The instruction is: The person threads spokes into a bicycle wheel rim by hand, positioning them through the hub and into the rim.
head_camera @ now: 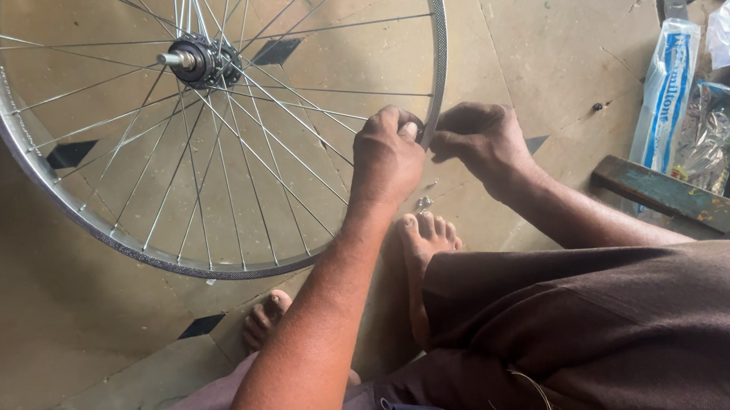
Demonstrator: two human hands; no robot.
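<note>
A single camera, worn on the person's head, is looking steeply down past the lap and knees at the tiled floor (545,19). It is sitting close, with the forearms running up from the near edge. The bicycle wheel (61,189) is filling the far left, cut off at the top; plastic bags (668,92) are lying far right.
</note>
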